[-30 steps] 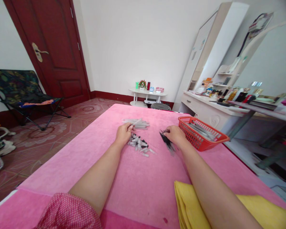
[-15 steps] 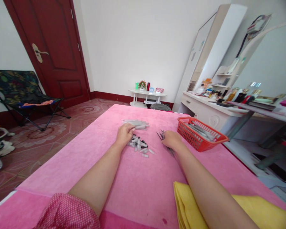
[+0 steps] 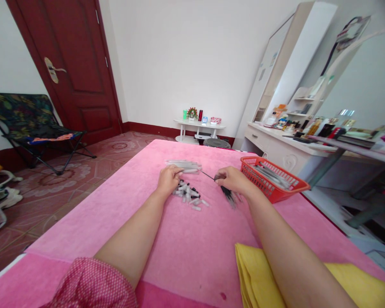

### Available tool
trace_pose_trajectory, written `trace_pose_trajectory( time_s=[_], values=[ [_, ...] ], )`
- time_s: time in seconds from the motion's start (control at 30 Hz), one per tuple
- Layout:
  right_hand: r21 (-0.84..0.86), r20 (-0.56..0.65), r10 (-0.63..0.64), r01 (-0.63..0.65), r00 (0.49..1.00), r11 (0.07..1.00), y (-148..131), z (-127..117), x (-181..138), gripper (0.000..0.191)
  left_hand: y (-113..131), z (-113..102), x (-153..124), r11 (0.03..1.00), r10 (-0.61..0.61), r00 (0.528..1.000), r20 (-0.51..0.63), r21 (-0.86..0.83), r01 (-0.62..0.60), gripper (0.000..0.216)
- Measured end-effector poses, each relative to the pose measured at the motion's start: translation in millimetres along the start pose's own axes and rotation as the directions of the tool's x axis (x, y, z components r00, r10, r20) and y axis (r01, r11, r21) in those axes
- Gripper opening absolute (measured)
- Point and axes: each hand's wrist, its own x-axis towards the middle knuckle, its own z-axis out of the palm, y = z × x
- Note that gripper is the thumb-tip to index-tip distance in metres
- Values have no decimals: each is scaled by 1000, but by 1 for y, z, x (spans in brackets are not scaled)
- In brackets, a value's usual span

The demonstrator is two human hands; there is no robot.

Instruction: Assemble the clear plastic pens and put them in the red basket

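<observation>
A thin dark pen refill [image 3: 208,174] is pinched in the fingertips of the right hand [image 3: 230,179], left of the orange-red plastic basket [image 3: 259,185]. Farther left of the basket, the left hand [image 3: 169,179] is held bunched beside translucent pen barrels [image 3: 188,164]; whether one is gripped cannot be told. Pen caps [image 3: 188,195] are heaped left of the basket too.

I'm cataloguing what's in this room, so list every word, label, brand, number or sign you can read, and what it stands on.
No readable text anywhere.
Pale tubes, caps, dark refills, red basket: no lettering discernible.
Bottles on the dresser: any labels too small and blurred.
Patches on the tall cabinet: too small to read.
Blue item on the low white table: any markings too small.
</observation>
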Motion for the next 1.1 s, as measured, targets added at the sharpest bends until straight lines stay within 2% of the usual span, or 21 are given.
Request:
trace_pose_trajectory(
  time_s=[0.2,0.47,0.63,0.77,0.83,0.87,0.93,0.97,1.0,1.03,1.07,1.1],
  values=[
    [-10,18,-13,13,1000,1000,0,-1,-2,16,4,-2,1,1000,-1,1000,20,23,1,27],
    [-187,-38,52,-58,998,981,-12,-12,-7,20,8,-5,0,998,50,999,18,35,-50,26],
    [-305,-129,-28,-13,991,952,-24,-14,-11,20,13,-6,0,988,130,991,43,83,-133,24],
    [-306,-210,-121,52,970,950,-30,-6,-9,19,13,-2,1,987,153,988,36,-57,-151,23],
    [-276,-350,-190,93,917,957,-36,-1,-10,17,12,2,1,979,96,995,29,-184,-89,24],
    [-256,-460,-220,109,860,960,-39,2,-11,18,11,4,1,966,40,999,22,-257,-33,24],
    [-213,-671,-255,148,696,966,-46,6,-13,23,8,6,2,910,-109,994,-6,-403,97,24],
    [-195,-735,-259,172,626,966,-49,9,-14,24,6,6,2,870,-185,982,-28,-470,150,23],
    [-178,-760,-263,199,595,964,-50,11,-14,22,4,5,3,824,-257,965,-54,-534,190,22],
    [-160,-749,-267,226,606,961,-50,14,-14,19,3,4,3,775,-320,944,-74,-594,216,22],
    [-140,-703,-272,248,657,959,-49,18,-12,16,1,3,4,724,-373,924,-89,-650,230,23],
    [-115,-627,-273,260,729,959,-46,23,-10,14,0,2,4,673,-416,904,-95,-701,236,25]
  ],
)
